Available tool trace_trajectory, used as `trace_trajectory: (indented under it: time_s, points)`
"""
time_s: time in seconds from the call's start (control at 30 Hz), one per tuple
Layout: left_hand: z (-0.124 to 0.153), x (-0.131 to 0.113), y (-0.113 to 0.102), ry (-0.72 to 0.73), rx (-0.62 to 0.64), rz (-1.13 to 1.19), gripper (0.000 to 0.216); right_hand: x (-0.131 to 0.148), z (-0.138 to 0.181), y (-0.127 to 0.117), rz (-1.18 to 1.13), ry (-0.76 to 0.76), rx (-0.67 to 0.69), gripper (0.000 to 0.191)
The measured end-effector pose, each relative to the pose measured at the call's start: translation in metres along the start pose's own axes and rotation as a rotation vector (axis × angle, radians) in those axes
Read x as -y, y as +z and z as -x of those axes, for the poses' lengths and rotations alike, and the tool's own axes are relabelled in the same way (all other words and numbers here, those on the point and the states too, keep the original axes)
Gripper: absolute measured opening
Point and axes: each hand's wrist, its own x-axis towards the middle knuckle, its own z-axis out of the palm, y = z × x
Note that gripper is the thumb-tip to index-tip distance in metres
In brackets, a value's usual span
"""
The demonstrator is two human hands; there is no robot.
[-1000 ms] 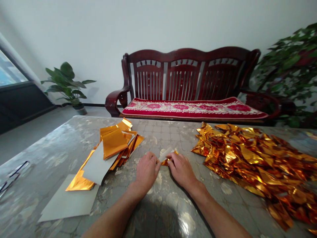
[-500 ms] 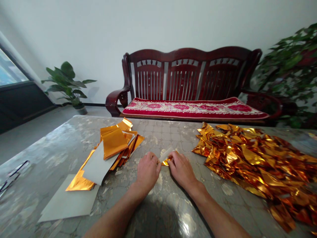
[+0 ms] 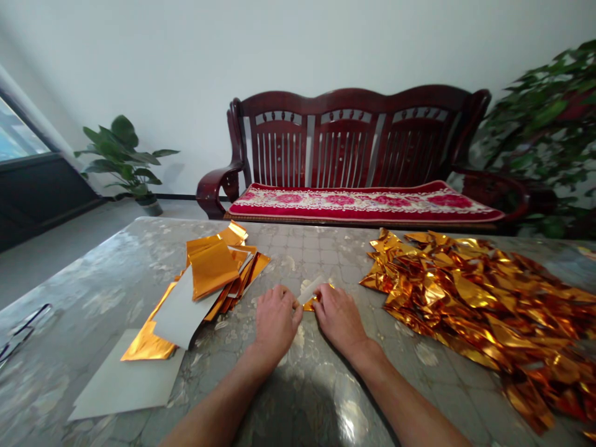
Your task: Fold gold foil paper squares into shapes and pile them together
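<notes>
Between my hands, low over the table, is a small sheet of gold foil paper, partly folded, with its pale back turned up as a narrow strip. My left hand pinches its left end, fingers curled. The right end sits between the thumb and fingers of my right hand. Much of the sheet is hidden by my fingers. To the left lies a loose stack of flat gold foil sheets, some with the grey-white back showing. A large heap of folded gold foil pieces spreads out on the right.
A patterned grey cover lies over the table. Pale sheets and a pair of glasses rest at the left. Behind the table stands a dark red wooden bench with a red floral cushion. Potted plants flank it.
The view has shifted very slightly. Both hands keep their pinch on the foil paper, and my right fingers have moved a little along the fold, covering slightly more of the strip.
</notes>
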Motion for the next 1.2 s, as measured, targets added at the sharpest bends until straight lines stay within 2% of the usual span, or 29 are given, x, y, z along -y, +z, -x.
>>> trace_trajectory:
  time_s: [0.17,0.23,0.37,0.63,0.93,1.2]
  points:
    - [0.001,-0.001,-0.001,-0.027,-0.01,0.04,0.007,0.0,0.002,-0.003,0.038,0.038,-0.02,0.011]
    - [0.001,-0.001,-0.001,-0.01,-0.019,0.066,0.011,0.0,0.002,-0.004,0.044,0.066,-0.028,0.012]
    - [0.002,-0.001,0.001,0.121,-0.013,0.066,0.022,-0.002,0.001,-0.004,0.025,0.1,-0.026,0.015]
    - [0.012,-0.002,0.001,0.339,0.006,-0.026,0.026,-0.004,0.003,-0.003,0.05,0.078,-0.027,0.013]
    - [0.02,0.0,0.008,0.594,0.02,0.045,0.032,-0.01,0.006,-0.003,0.034,0.052,-0.04,0.017]
    - [0.02,-0.007,0.006,0.56,0.09,0.065,0.02,-0.014,0.001,-0.004,0.024,0.078,-0.016,0.014]
